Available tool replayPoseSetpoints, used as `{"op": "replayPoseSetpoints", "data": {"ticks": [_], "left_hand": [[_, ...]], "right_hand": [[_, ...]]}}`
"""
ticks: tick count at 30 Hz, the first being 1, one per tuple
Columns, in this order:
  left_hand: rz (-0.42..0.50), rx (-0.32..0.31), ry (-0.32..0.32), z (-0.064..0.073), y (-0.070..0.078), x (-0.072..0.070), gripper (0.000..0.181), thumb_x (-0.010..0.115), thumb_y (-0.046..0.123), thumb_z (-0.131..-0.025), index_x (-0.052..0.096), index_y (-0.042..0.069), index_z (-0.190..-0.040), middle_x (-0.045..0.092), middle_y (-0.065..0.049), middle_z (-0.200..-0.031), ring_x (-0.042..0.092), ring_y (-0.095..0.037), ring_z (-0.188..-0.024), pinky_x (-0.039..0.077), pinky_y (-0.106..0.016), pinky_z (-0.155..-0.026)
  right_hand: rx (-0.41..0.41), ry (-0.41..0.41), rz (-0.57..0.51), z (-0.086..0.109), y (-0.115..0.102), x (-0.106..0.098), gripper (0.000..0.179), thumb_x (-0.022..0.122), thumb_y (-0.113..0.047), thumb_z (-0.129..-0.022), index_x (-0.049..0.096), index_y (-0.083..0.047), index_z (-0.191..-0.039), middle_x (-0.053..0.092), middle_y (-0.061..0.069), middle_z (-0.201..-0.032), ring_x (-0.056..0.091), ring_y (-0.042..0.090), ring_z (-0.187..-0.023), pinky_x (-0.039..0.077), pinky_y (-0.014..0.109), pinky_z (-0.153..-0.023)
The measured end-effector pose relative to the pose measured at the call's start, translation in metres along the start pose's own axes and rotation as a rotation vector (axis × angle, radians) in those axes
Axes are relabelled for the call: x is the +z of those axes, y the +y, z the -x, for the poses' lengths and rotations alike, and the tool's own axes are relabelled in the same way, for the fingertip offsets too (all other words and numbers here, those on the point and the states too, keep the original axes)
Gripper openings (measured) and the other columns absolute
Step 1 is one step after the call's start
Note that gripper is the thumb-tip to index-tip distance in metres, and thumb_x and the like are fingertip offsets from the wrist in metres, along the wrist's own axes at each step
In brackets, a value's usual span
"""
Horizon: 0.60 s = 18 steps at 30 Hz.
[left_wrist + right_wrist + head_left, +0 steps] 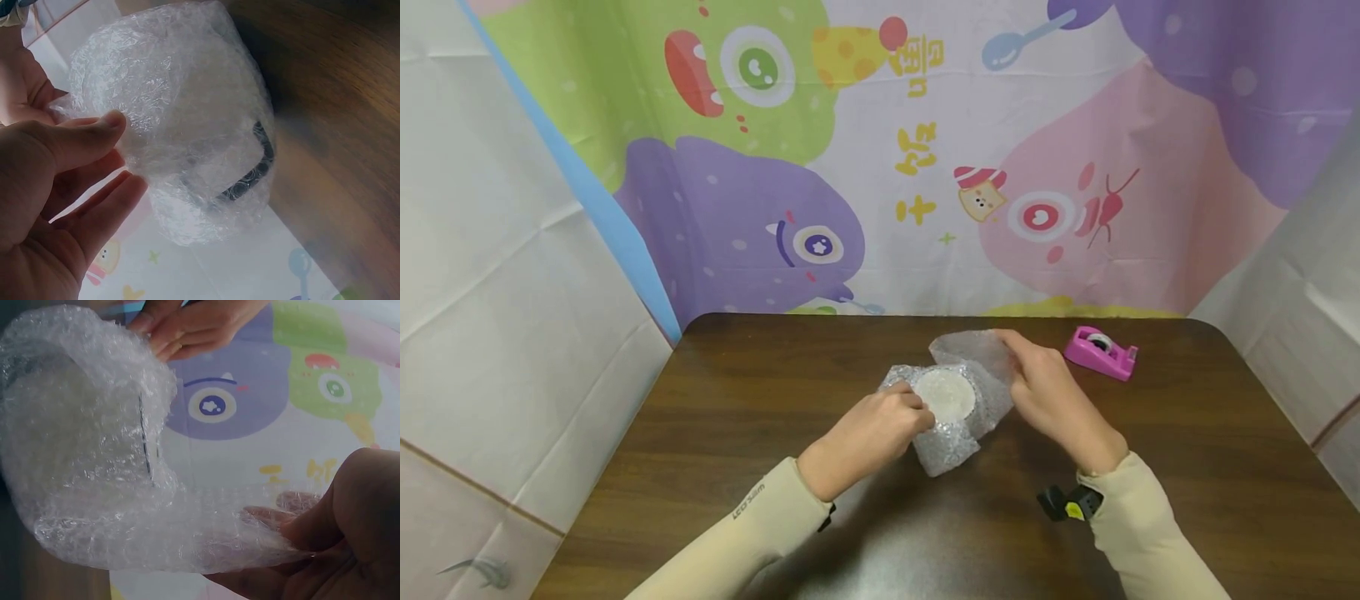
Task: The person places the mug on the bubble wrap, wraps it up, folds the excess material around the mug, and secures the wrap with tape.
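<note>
A white round-faced object [946,396] stands on the table partly wrapped in bubble wrap [949,450]. Through the plastic, the left wrist view shows a dark curved strip [253,172] on it; its exact kind is hidden. My left hand [891,421] is at its left side, with thumb and fingers pinching the wrap. On the far right side, my right hand [1045,387] grips a loose flap of the wrap [206,531] between thumb and fingers, pulled out from the object. The flap rises behind the object in the head view.
At the back right of the brown wooden table [730,383] sits a pink tape dispenser [1101,352] with a roll in it. A cartoon-printed cloth [880,275] hangs along the table's far edge. Pale panels stand to the left and right.
</note>
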<state>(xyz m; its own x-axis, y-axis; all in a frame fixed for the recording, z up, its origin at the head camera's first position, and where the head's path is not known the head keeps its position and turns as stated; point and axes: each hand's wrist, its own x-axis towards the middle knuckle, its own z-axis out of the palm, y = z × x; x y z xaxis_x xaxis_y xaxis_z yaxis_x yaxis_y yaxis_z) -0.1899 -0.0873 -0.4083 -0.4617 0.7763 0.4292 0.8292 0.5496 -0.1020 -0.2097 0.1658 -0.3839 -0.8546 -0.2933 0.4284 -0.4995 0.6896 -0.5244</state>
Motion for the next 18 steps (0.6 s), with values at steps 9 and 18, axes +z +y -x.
{"op": "replayPoseSetpoints", "data": {"ticks": [9,18], "left_hand": [[-0.035,0.039,0.020,0.000,-0.001,0.001,0.034,0.065,-0.011,-0.085,0.065,0.018,-0.067,0.063,0.006,-0.069,0.053,-0.016,-0.069,0.044,-0.023,-0.063],[0.013,0.026,0.002,0.000,-0.002,0.001,0.032,0.065,-0.012,-0.084,0.068,0.017,-0.069,0.064,0.005,-0.069,0.050,-0.015,-0.067,0.042,-0.024,-0.063]], "right_hand": [[-0.038,-0.023,-0.026,0.008,-0.007,0.003,0.051,0.045,0.017,-0.084,0.065,0.001,-0.127,0.070,0.015,-0.094,0.056,0.022,-0.077,0.053,0.042,-0.073],[-0.114,-0.037,-0.049,0.016,-0.016,0.009,0.048,0.047,0.019,-0.085,0.066,0.001,-0.126,0.075,0.015,-0.108,0.063,0.017,-0.080,0.057,0.039,-0.072]]}}
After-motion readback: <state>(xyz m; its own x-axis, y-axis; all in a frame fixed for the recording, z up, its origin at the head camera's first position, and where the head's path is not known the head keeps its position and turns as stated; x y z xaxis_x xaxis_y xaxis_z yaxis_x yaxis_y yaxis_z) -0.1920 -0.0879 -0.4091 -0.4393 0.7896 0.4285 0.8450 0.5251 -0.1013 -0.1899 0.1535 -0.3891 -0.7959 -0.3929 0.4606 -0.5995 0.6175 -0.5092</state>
